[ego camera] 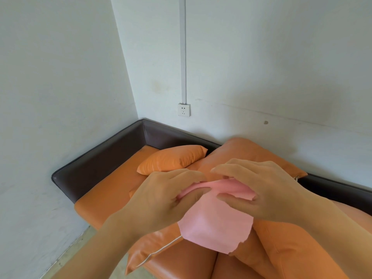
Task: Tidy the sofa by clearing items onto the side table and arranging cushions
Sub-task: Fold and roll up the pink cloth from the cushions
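A pink cloth [217,228] hangs in the air over the orange sofa [112,190]. My left hand [161,200] pinches its upper left edge and my right hand [267,190] pinches its upper right edge, so the top is bunched between them. A small orange cushion [173,159] lies flat near the sofa's back left corner. A large orange cushion [247,153] lies behind my hands, and another orange cushion [291,244] lies under the cloth at the front right. A further cushion [153,244] with a white trim juts over the sofa's front edge.
The sofa has a dark brown back and arm [104,158] set into the room's corner. White walls stand close behind, with a wall socket [184,110] under a cable duct [183,49]. A strip of floor [74,252] shows at the lower left.
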`<action>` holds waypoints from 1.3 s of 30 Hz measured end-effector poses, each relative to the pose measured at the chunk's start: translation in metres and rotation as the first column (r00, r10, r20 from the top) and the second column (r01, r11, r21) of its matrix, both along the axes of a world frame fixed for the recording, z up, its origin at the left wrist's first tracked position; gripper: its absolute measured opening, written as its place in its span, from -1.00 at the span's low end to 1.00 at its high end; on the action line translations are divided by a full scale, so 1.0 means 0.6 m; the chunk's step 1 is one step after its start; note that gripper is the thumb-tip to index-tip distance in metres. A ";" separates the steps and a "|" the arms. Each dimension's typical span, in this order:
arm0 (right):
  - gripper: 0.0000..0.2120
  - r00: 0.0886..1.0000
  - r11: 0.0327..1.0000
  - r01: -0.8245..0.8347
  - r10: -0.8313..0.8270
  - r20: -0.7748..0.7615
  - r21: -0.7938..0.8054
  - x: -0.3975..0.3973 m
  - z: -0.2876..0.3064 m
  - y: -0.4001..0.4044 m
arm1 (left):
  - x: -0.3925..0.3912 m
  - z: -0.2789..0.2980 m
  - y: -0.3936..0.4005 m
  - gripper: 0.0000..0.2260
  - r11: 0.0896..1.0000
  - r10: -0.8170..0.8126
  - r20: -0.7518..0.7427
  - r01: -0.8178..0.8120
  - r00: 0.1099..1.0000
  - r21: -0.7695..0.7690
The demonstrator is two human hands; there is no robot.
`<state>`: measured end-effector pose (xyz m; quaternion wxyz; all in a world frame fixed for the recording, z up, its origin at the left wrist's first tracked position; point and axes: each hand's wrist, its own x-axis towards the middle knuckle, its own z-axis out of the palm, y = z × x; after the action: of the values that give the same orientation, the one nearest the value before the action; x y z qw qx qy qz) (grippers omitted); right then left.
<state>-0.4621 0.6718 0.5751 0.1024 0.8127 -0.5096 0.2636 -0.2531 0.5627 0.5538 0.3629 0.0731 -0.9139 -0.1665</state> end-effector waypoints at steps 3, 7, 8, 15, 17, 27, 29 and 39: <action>-0.83 0.999 1.000 -0.003 0.002 -0.034 -0.017 -0.004 -0.007 -0.003 | 0.002 0.000 -0.003 -0.78 1.000 -0.008 0.023 0.008 1.000 -0.009; -0.75 1.000 0.998 0.006 -0.004 -0.027 0.056 -0.011 -0.012 -0.004 | 0.003 0.004 -0.005 -0.78 0.994 -0.007 0.006 0.008 1.000 -0.112; -0.74 1.000 0.997 0.011 -0.009 -0.022 0.074 -0.010 -0.011 -0.004 | 0.004 0.005 -0.005 -0.74 0.991 0.000 0.012 0.002 1.000 -0.134; -0.70 1.000 0.996 0.001 0.001 -0.014 0.087 -0.009 -0.002 -0.004 | 0.003 0.001 -0.013 -0.81 0.993 -0.001 0.021 0.003 1.000 -0.115; -0.66 1.000 0.999 0.004 -0.004 0.000 0.036 -0.006 -0.001 -0.005 | 0.004 0.002 -0.012 -0.82 0.998 -0.028 0.005 0.028 1.000 -0.049; -0.79 0.999 0.997 -0.017 0.015 0.031 0.078 -0.016 0.001 -0.017 | 0.000 0.019 -0.013 -0.79 0.989 0.059 0.074 -0.049 0.995 -0.139; -0.78 0.999 0.990 -0.009 0.002 0.050 0.144 -0.014 0.006 -0.017 | -0.001 0.017 -0.015 -0.85 0.973 0.081 0.047 -0.069 0.996 -0.222; -0.70 1.000 0.997 0.006 -0.008 -0.024 -0.074 0.004 0.021 -0.016 | 0.007 0.017 -0.021 -0.84 0.999 0.015 0.082 -0.012 0.996 -0.038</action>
<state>-0.4594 0.6621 0.5874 0.1394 0.8096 -0.5011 0.2721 -0.2490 0.5502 0.5641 0.3272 0.0793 -0.9306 -0.1439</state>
